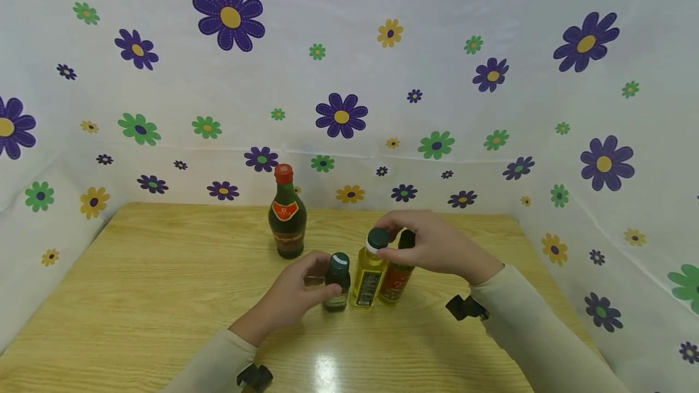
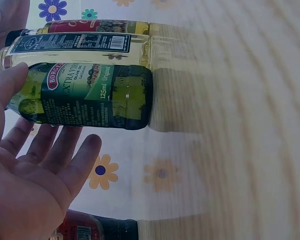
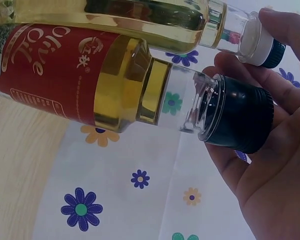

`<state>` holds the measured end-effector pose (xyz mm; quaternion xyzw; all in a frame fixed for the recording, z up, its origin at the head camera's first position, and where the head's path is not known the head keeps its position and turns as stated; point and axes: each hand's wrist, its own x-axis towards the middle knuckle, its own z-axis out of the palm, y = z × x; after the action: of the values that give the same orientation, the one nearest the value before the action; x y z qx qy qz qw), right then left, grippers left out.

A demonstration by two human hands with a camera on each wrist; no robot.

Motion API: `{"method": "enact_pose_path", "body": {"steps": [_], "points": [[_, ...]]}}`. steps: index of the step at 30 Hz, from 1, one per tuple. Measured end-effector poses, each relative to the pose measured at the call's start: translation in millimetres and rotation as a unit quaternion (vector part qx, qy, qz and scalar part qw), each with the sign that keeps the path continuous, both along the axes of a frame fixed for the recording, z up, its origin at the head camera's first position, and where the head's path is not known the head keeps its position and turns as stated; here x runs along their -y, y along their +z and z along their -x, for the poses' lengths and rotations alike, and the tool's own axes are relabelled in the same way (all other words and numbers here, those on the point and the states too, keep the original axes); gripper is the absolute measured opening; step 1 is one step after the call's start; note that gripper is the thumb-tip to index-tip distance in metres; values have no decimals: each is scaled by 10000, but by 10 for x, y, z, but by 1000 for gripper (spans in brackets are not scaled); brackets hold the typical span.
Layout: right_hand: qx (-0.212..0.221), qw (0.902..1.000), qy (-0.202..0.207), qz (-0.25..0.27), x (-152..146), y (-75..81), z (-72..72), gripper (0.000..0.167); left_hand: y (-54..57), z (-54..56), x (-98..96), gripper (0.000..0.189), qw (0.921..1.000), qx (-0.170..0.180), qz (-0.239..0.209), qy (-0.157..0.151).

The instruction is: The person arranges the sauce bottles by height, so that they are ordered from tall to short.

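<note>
A small dark-green olive oil bottle (image 2: 85, 95) stands upright on the table. My left hand (image 1: 295, 293) is around its upper part, thumb at the neck and the other fingers extended and spread behind it. Whether they touch it is hard to tell. Beside it is a taller bottle of yellow oil (image 1: 369, 278) with a dark green and white cap. My right hand (image 1: 437, 244) pinches that bottle near the cap between thumb and finger. Right of it stands a red-labelled olive oil bottle (image 3: 65, 75), its black cap (image 3: 240, 115) close to my right palm.
Farther back and left on the wooden table (image 1: 164, 272) stands a dark bottle with a red cap (image 1: 287, 217). A white flower-patterned cloth (image 1: 349, 59) hangs behind and along both sides of the table.
</note>
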<state>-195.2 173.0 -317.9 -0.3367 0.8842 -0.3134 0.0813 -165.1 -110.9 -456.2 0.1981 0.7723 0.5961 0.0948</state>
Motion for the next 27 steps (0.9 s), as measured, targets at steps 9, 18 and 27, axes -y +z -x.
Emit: {"method": "enact_pose_path", "body": {"steps": [9,18,27], "points": [[-18,10000,-68,16,23,-11,-13,25,-27,5,7,47,9999,104,-81,-24],[-5,9999,-68,138,61,-24,11,21,-46,9,10,50,9987,364,-348,-55],[-180,9997,-110,145,111,46,28,21,-27,23,2,51,9990,292,-305,-110]]}}
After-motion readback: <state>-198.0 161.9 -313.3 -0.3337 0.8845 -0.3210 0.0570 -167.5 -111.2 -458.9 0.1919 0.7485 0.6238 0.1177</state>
